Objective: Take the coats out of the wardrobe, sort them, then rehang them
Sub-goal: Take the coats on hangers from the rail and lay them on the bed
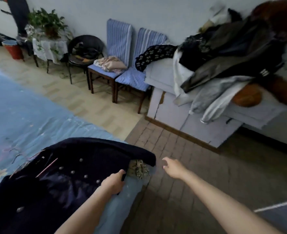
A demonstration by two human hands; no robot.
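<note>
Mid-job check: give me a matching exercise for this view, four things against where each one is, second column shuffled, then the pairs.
Things:
1. navy coat
2. pink clothes
3. coat pile
4. plant

Places:
A. on the covered side table
B. on the bed, gripped by the left hand
C. on the pale cabinet
D. on a striped chair seat

Pairs: 1-B, 2-D, 3-C, 4-A

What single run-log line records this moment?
left hand: grips navy coat on bed | right hand: open, empty | coat pile: on cabinet
</note>
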